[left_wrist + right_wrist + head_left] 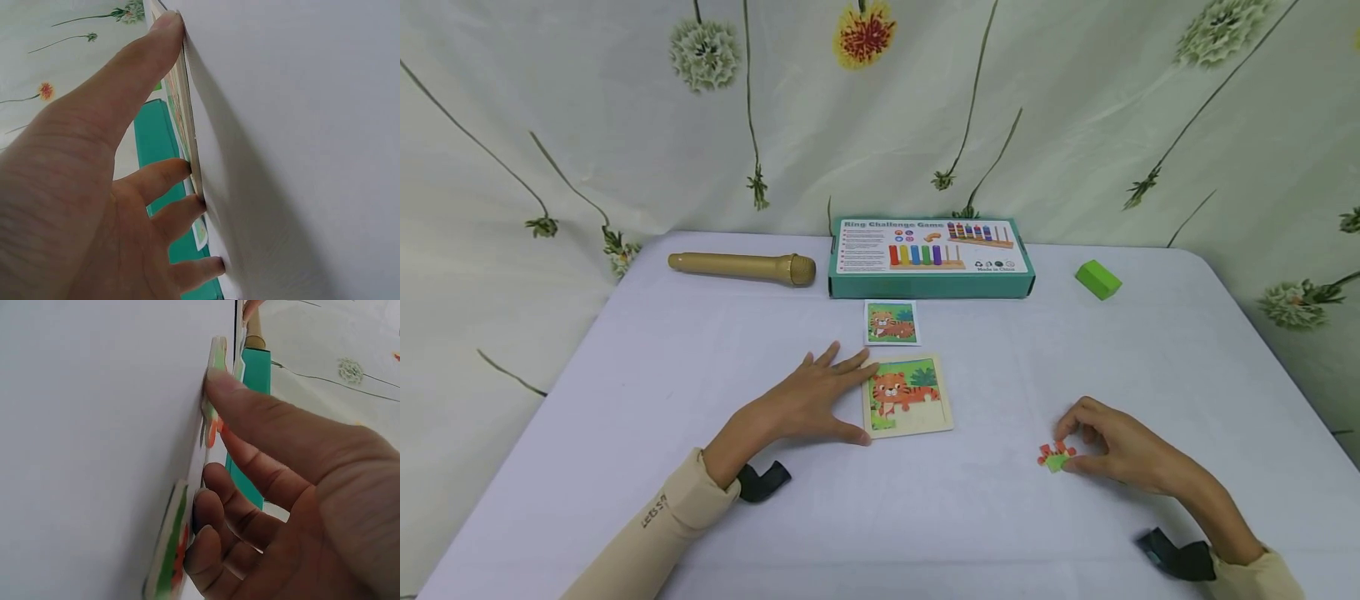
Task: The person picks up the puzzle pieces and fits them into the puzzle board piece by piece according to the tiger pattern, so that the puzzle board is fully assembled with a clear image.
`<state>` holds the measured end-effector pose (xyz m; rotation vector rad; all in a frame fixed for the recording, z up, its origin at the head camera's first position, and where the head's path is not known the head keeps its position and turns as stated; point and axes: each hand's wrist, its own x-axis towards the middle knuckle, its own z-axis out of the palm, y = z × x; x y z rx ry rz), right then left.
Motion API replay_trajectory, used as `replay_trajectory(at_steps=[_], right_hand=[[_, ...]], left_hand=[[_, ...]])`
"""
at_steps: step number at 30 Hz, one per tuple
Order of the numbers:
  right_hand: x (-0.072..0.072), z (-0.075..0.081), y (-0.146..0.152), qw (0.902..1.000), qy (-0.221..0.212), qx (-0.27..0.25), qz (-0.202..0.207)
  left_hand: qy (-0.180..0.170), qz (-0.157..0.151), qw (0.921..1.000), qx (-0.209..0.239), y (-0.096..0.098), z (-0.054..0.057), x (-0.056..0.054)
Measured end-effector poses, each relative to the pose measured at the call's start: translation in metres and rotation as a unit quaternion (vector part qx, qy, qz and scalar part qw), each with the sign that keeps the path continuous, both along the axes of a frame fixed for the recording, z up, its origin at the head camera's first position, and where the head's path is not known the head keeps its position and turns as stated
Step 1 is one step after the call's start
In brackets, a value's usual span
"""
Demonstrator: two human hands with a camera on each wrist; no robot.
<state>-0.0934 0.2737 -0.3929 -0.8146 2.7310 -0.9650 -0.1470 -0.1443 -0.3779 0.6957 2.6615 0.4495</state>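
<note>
My left hand point(808, 404) lies spread at the left side of a wooden tiger puzzle board point(945, 421), its thumb touching the lower left corner and fingertips along the upper left edge. Tiger pieces fill the top and left of the board, while bare wood shows at lower right. Out to the right, my right hand point(1116, 450) pinches a green and orange puzzle piece point(215, 359) between thumb and index finger, just over the cloth. Another puzzle piece point(169, 544) is beside the curled other fingers in the right wrist view; the hand hides it in the head view.
A tiger picture card point(892, 323) lies just behind the board. Farther back are a green Ring Challenge Game box point(931, 286), a gold microphone point(730, 265) to its left and a green block point(1098, 280) to its right. White cloth covers the table point(985, 525).
</note>
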Motion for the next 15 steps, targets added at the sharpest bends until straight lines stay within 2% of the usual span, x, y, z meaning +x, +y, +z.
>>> replay_trajectory(at_steps=[7,15], right_hand=[[-0.0005,-0.0002,-0.0005,0.9992,-0.02,-0.034,-0.006],[-0.0022,-0.0042,-0.0021,0.9985,-0.036,-0.041,-0.011]], left_hand=[[-0.001,0.001,1.0,-0.001,-0.0001,-0.0002,0.0003],[0.003,-0.004,1.0,-0.003,-0.0003,-0.0005,0.0004]])
